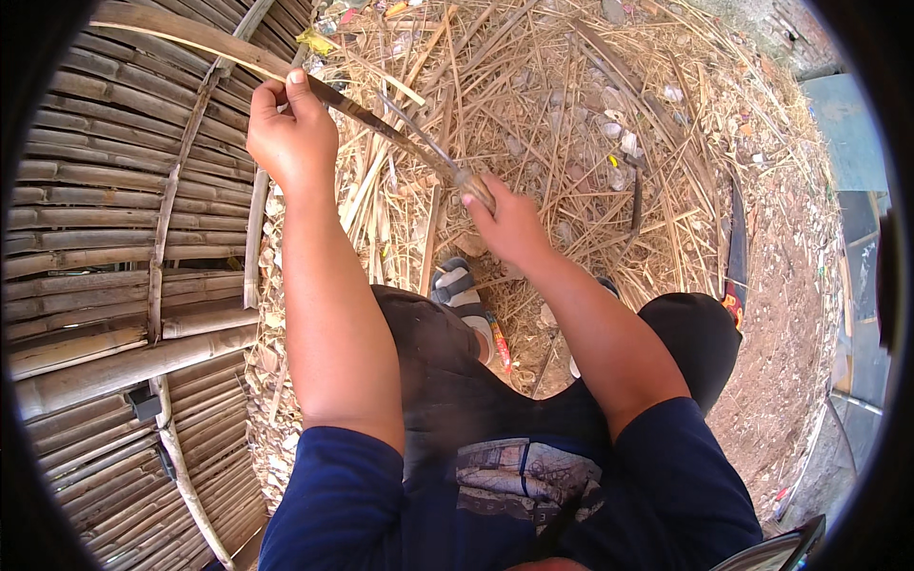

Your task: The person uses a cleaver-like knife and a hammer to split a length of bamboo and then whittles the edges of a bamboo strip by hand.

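My left hand (297, 133) is closed round a long split bamboo strip (205, 40), thumb lying along its top. The strip runs from the upper left down toward the middle, pale at the far end and darker past my fingers. In my right hand (512, 224) is a knife (473, 190), gripped by its wooden handle. Its thin blade points up and left, lying close over the strip's near end. Whether the edge touches the bamboo I cannot tell.
A bamboo slat wall (95, 200) rises along my left. Bamboo shavings (562, 124) cover the ground ahead of my sandalled foot (457, 285). A long dark blade with a red handle (732, 303) lies right of my knee. Blue-grey sheets (843, 133) stand at the far right.
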`<state>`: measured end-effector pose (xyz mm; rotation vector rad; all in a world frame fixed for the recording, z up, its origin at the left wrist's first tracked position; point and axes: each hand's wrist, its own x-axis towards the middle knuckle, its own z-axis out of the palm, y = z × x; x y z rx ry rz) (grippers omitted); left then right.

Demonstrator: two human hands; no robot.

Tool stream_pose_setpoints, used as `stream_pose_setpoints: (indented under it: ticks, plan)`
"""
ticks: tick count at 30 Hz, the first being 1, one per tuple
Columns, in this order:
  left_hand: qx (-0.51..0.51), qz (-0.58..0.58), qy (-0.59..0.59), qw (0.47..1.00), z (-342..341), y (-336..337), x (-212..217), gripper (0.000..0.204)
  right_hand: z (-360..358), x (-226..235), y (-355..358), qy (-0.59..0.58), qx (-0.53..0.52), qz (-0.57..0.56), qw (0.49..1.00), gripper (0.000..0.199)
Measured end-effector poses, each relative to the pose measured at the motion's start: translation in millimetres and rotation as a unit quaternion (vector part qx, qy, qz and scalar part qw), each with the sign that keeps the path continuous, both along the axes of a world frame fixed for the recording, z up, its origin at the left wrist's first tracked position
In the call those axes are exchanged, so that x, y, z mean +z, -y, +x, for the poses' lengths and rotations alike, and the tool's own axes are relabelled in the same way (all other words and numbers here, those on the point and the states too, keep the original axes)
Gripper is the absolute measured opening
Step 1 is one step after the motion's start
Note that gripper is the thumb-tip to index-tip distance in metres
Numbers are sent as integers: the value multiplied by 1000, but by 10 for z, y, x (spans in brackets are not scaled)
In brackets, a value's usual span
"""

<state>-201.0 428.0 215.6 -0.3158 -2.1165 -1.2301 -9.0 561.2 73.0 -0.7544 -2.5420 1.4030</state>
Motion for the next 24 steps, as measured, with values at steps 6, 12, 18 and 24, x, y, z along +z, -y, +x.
stream_pose_setpoints:
  ticks: [6,12,18,24]
  plan:
    - [-9,-16,52,998,13,-137,32,29,249,-1075,-226,149,-40,39,987,50]
    - [-35,52,27,998,-146,25,-127,31,34,-454,-70,25,-74,-47,996,52]
    - [12,26,10,1000,-4,-38,-24,30,140,-513,285,-14,-38,-17,999,51]
    - [-56,96,65,992,-75,98,60,31,34,-351,227,19,-41,-36,998,51]
